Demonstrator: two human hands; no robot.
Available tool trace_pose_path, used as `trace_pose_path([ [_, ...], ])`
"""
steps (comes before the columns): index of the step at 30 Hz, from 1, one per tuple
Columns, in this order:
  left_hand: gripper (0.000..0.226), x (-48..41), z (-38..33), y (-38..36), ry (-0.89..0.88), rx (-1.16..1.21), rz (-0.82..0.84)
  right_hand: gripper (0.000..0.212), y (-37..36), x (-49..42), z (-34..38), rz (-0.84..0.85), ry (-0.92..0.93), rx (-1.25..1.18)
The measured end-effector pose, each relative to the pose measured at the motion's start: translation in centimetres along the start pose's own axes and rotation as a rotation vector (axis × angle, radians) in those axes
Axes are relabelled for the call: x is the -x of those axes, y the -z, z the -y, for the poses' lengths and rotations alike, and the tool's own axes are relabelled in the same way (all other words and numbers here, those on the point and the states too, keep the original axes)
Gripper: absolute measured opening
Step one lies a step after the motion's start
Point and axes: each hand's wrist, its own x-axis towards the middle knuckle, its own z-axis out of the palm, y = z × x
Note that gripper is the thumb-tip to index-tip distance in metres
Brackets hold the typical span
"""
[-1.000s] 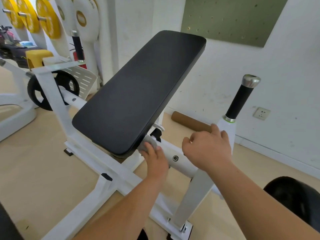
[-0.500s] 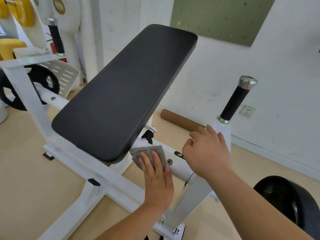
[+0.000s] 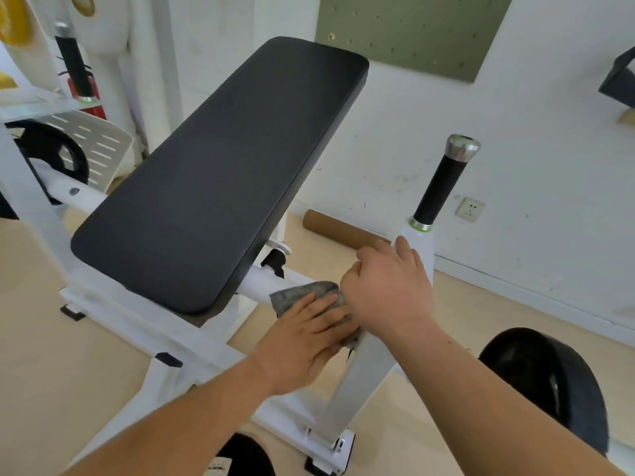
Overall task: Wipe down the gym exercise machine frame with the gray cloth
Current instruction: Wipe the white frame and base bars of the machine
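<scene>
While the left hand [image 3: 305, 333] lies flat, fingers straight, pressing the gray cloth [image 3: 302, 292] onto the white cross tube of the frame [image 3: 254, 281], the right hand [image 3: 388, 290] sits just beside it with fingers curled over the frame below the black handle [image 3: 439, 187]. The hands are almost touching. The cloth rests at the tube's right end, where the slanting leg [image 3: 350, 389] meets it, just past the lower edge of the black pad [image 3: 220, 173].

The likely trouble is the cloth itself. It is only pressed, not gripped, so a quick stroke could make it bunch or slide off the round tube to the floor. The right hand also blocks the path, so the joint beneath it may go unwiped. A loose corner hangs by the leg's edge and might snag there.

No brand can be read on the frame. A small label [image 3: 220, 469] at the bottom edge carries print too small to read.
</scene>
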Motion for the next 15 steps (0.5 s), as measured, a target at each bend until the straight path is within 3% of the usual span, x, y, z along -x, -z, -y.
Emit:
trace_pose_path([
  [2, 0.039, -0.8, 3.4, 2.0, 0.033, -0.011, 0.008, 0.037, -0.1, -0.1, 0.0, -0.005, -0.002, 0.008],
  [5, 0.035, -1.8, 4.3, 4.0, 0.381, 0.047, -0.129, 0.044, -0.1, -0.3, -0.1, 0.023, -0.004, 0.025],
  [6, 0.034, -2.2, 3.2, 3.6, 0.424, 0.062, -0.139, 0.047, -0.1, -0.3, -0.1, 0.032, -0.003, 0.027],
  [9, 0.027, -2.0, -0.8, 1.7, 0.224, 0.123, -0.058, 0.047, -0.2, -0.5, -0.1, 0.019, 0.005, 0.02],
  [12, 0.016, -2.6, 1.5, 3.6, 0.014, 0.198, 0.047, 0.045, -0.2, -0.5, -0.2, 0.018, 0.01, 0.011],
  [15, 0.026, -4.1, 5.2, 6.0, 0.263, 0.078, 0.113, 0.042, -0.2, -0.5, -0.3, 0.035, 0.018, 0.024],
])
